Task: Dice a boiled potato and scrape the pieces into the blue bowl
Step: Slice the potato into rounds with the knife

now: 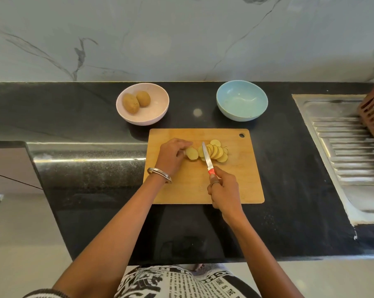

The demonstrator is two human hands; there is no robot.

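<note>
A: What are the hands doing?

B: The left hand [173, 156] has its fingers curled on the uncut end of the potato [191, 153], pinning it to the board [205, 181]. The right hand [224, 192] is wrapped round the red handle of the knife [207, 158], blade pointing toward 12 o'clock and standing between that end and the slices [215, 152].

A: So which step is this?

B: Slicing, I'd say. A fan of rounds lies just at 3 o'clock of the blade, overlapping one another. Nothing looks diced yet; they are discs, not cubes.

A: And the bowl?

B: The blue bowl [242, 100] sits on the tabletop [289, 168] past the board at about 1 o'clock, well apart from the slices. It appears to hold no potato. A pink bowl [142, 103] at 11 o'clock holds two whole potatoes.

A: What does the next move want?

B: Likely a few more cuts through the held end, with the left fingertips kept clear as the piece gets short. Then the rounds need gathering and cross-cutting before anything gets scraped off the board toward 1 o'clock.

A: Anything else around?

B: A steel drainboard [349, 147] at 3 o'clock, with a brown slotted thing [373, 117] at the frame edge.
</note>
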